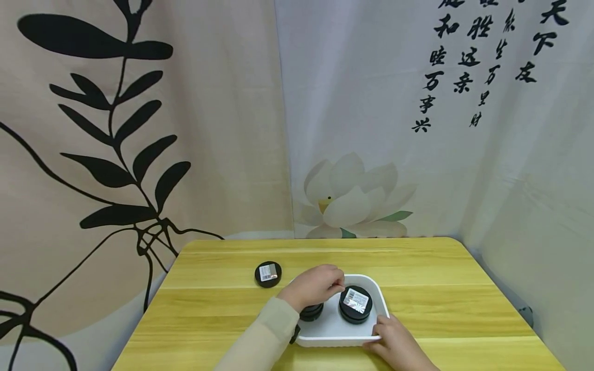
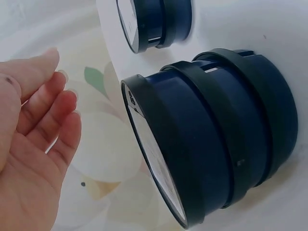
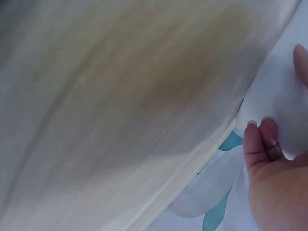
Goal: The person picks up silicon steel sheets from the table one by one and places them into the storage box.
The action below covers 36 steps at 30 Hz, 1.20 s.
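A white tray [image 1: 329,320] holds two stacks of round black discs. The right stack [image 1: 356,305] carries a silvery barcode label on top; the left stack [image 1: 312,312] is partly hidden under the left forearm. Over the tray hovers the left hand [image 1: 316,285], its fingers loosely bent with nothing in them. In the left wrist view that hand [image 2: 36,137] is apart from a large near stack [image 2: 216,139], and a second stack [image 2: 161,21] shows above. At the tray's near right corner, the right hand [image 1: 395,337] grips the rim, with thumb and fingers on either side of the wall [image 3: 284,91].
A single black disc [image 1: 263,284] with a label lies on the wooden table [image 1: 209,309], beyond the tray to the left. Behind the table hangs a curtain [image 1: 232,129] printed with leaves, a lotus and writing.
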Available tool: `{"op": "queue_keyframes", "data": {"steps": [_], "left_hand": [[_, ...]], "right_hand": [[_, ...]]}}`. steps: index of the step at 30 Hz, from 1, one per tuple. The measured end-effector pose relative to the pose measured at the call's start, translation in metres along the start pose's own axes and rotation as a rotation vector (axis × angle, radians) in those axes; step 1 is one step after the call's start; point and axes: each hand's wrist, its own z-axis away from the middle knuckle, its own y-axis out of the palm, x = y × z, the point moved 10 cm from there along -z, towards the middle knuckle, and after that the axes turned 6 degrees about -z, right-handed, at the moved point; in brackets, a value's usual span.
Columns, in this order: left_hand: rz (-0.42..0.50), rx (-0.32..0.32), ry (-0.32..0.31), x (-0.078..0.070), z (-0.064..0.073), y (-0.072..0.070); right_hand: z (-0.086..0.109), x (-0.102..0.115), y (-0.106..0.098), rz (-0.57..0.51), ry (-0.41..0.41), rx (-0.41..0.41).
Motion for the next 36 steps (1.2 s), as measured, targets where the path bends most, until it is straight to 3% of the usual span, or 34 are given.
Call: {"op": "queue_keyframes", "data": {"steps": [8,16,26,36], "left_hand": [[0.002,-0.071,-0.052,0.008,0.016,-0.006],[0.024,-0.091,-0.125,0.022,0.028,-0.001],[-0.005,-0.135,-0.170,0.037,0.045,0.004],[-0.055,-0.210,-0.193,0.050,0.064,0.001]], "right_hand": [[0.001,0.002,0.001,0.005,-0.014,-0.003],[-0.001,-0.002,0.003,0.002,0.023,0.026],[0.000,-0.001,0.001,0.010,0.004,0.010],[0.000,0.000,0.001,0.014,-0.005,0.008]]}}
